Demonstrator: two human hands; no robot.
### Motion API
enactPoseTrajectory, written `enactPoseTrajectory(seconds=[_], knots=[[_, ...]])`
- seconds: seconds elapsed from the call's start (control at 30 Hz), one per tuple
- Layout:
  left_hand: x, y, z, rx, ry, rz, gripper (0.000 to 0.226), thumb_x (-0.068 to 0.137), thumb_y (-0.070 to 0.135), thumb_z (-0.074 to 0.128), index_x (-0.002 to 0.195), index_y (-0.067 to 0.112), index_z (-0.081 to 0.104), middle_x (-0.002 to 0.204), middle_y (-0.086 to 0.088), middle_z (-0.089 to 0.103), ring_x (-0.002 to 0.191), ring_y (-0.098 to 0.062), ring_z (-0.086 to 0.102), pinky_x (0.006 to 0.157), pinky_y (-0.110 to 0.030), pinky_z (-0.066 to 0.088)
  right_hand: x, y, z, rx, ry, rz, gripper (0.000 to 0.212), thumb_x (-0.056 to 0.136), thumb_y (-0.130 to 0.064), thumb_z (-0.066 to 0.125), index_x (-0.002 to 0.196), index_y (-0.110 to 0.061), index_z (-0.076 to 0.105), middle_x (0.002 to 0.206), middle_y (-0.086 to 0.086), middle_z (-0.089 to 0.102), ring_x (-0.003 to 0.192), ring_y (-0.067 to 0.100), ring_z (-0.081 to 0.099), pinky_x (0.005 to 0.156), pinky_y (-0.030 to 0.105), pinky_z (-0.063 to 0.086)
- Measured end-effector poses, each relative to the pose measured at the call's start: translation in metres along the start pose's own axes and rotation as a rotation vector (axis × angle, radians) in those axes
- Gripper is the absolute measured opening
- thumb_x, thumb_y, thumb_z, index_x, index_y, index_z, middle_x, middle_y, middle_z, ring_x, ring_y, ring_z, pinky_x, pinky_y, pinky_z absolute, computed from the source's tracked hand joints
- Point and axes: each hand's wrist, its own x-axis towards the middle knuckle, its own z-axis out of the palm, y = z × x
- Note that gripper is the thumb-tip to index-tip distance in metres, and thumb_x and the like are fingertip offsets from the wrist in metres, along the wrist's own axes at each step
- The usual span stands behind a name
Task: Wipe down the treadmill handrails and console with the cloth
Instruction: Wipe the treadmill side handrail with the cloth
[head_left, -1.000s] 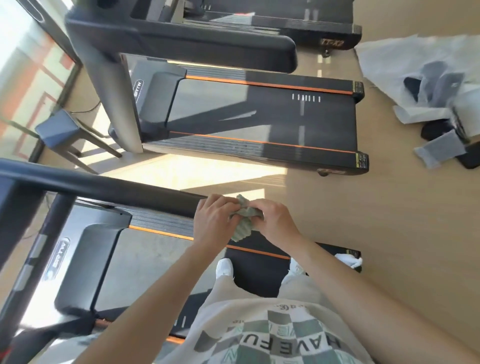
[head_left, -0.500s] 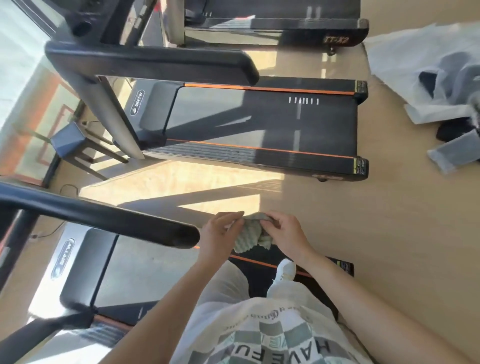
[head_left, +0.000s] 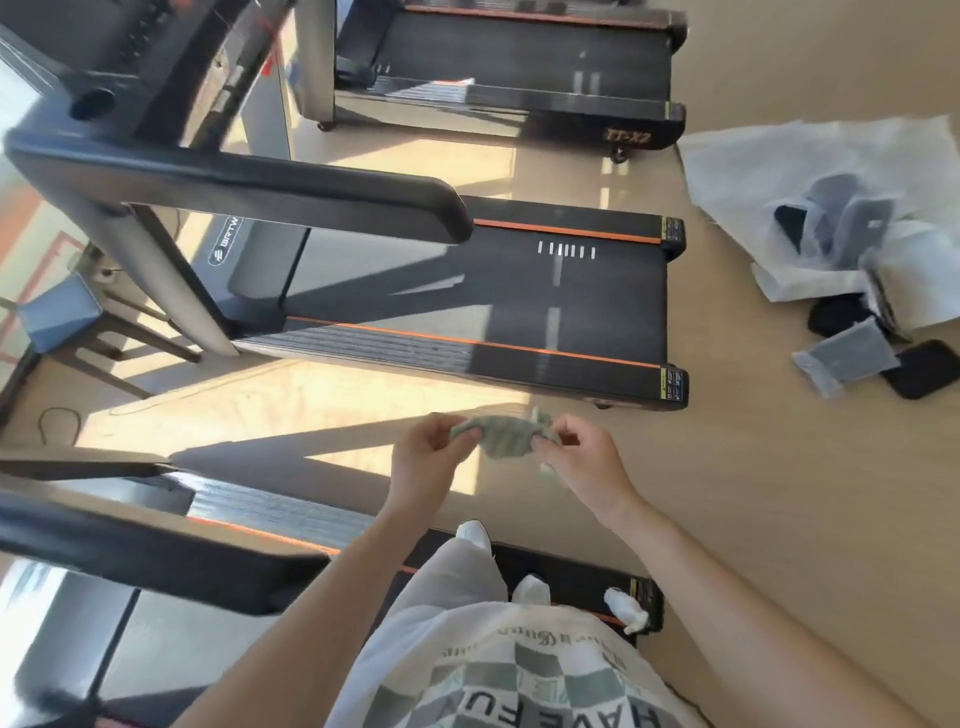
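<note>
A small grey-green cloth (head_left: 503, 439) is stretched between my two hands in front of my chest. My left hand (head_left: 428, 457) pinches its left edge and my right hand (head_left: 582, 462) pinches its right edge. The black handrail (head_left: 156, 551) of the treadmill I stand on runs across the lower left, left of my left forearm and apart from the cloth. The neighbouring treadmill's handrail (head_left: 270, 195) lies across the upper left. Part of a console (head_left: 93, 62) shows at the top left, blurred.
The neighbouring treadmill's belt (head_left: 467, 291) lies ahead, and a third treadmill (head_left: 509, 67) beyond it. White plastic bags (head_left: 779, 176) and dark packets (head_left: 847, 353) lie on the wooden floor at right. A stool (head_left: 62, 317) stands at left. A white bottle (head_left: 626, 610) lies on my treadmill's rear corner.
My hands have moved apart and spread the bunched cloth out between them. They have come away from the near handrail, and my view has tilted upward.
</note>
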Motion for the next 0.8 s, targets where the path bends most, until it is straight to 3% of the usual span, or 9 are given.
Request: enactPoseTrajectory(seconds=[0.1, 0.2, 0.3, 0.4, 0.5, 0.57, 0.7, 0.73, 0.8], knots=[[0.032, 0.032, 0.001, -0.072, -0.041, 0.097, 0.01, 0.09, 0.007, 0.074, 0.088, 0.017, 0.074, 0.08, 0.005, 0.073, 0.076, -0.007, 0.064, 0.076, -0.026, 0.05, 0.031, -0.028, -0.011, -0.183, -0.119, -0.1, 0.023, 0.079, -0.02, 0.084, 0.079, -0.012, 0.062, 0.127, -0.004, 0.064, 0.118, 0.008, 0.057, 0.101, 0.031, 0.043], [0.066, 0.064, -0.002, -0.104, -0.122, 0.197, 0.02, 0.09, 0.0, 0.07, 0.088, 0.02, 0.072, 0.089, 0.004, 0.074, 0.085, -0.012, 0.067, 0.083, -0.029, 0.051, 0.064, -0.068, -0.018, -0.209, -0.114, -0.219, 0.036, 0.076, -0.037, 0.085, 0.103, -0.022, 0.066, 0.132, -0.013, 0.058, 0.134, 0.008, 0.047, 0.11, 0.033, 0.035], [0.103, 0.101, -0.007, -0.027, -0.185, 0.319, 0.026, 0.086, 0.003, 0.068, 0.091, 0.029, 0.072, 0.095, -0.001, 0.074, 0.091, -0.015, 0.067, 0.086, -0.035, 0.052, 0.103, -0.123, -0.017, -0.073, -0.186, -0.29, 0.039, 0.086, -0.024, 0.08, 0.118, -0.026, 0.059, 0.131, -0.016, 0.062, 0.129, 0.0, 0.052, 0.112, 0.033, 0.037], [0.14, 0.138, -0.013, 0.043, -0.161, 0.401, 0.028, 0.086, -0.004, 0.068, 0.093, 0.023, 0.075, 0.096, -0.001, 0.075, 0.09, -0.014, 0.069, 0.086, -0.035, 0.055, 0.158, -0.17, -0.013, -0.133, -0.373, -0.32, 0.052, 0.089, -0.019, 0.078, 0.135, -0.028, 0.056, 0.12, -0.011, 0.07, 0.117, 0.004, 0.061, 0.104, 0.033, 0.046], [0.186, 0.162, -0.023, 0.093, -0.025, 0.429, 0.022, 0.08, 0.005, 0.072, 0.097, 0.018, 0.077, 0.094, 0.0, 0.077, 0.089, -0.027, 0.071, 0.083, -0.043, 0.059, 0.231, -0.194, -0.008, -0.262, -0.467, -0.36, 0.026, 0.087, -0.022, 0.08, 0.111, -0.021, 0.073, 0.101, 0.004, 0.074, 0.095, 0.021, 0.068, 0.092, 0.047, 0.053], [0.221, 0.168, -0.028, 0.144, 0.093, 0.409, 0.025, 0.078, 0.01, 0.072, 0.1, 0.02, 0.077, 0.089, 0.001, 0.077, 0.083, -0.029, 0.071, 0.078, -0.045, 0.06, 0.282, -0.204, -0.008, -0.298, -0.539, -0.324, 0.015, 0.085, -0.026, 0.082, 0.094, -0.017, 0.074, 0.09, 0.015, 0.071, 0.079, 0.023, 0.063, 0.083, 0.05, 0.053], [0.281, 0.176, -0.023, 0.203, 0.275, 0.269, 0.028, 0.084, 0.005, 0.075, 0.102, 0.027, 0.076, 0.077, 0.015, 0.074, 0.061, -0.002, 0.064, 0.061, -0.019, 0.05, 0.384, -0.229, -0.013, -0.362, -0.713, -0.35, 0.028, 0.083, -0.021, 0.083, 0.08, -0.002, 0.063, 0.07, -0.001, 0.055, 0.066, 0.008, 0.047, 0.066, 0.023, 0.04], [0.295, 0.178, -0.018, 0.208, 0.304, 0.238, 0.027, 0.085, 0.006, 0.075, 0.102, 0.027, 0.076, 0.075, 0.016, 0.073, 0.059, 0.001, 0.061, 0.06, -0.015, 0.046, 0.411, -0.235, -0.013, -0.376, -0.77, -0.36, 0.031, 0.083, -0.019, 0.084, 0.077, -0.002, 0.059, 0.068, -0.005, 0.052, 0.065, 0.008, 0.045, 0.064, 0.022, 0.037], [0.318, 0.18, -0.006, 0.236, 0.377, 0.176, 0.019, 0.085, 0.017, 0.075, 0.102, 0.026, 0.077, 0.08, 0.012, 0.075, 0.067, -0.005, 0.066, 0.064, -0.021, 0.051, 0.46, -0.245, -0.008, -0.415, -0.903, -0.373, 0.035, 0.082, -0.018, 0.083, 0.071, -0.009, 0.051, 0.065, -0.008, 0.046, 0.063, 0.009, 0.041, 0.062, 0.024, 0.033]])
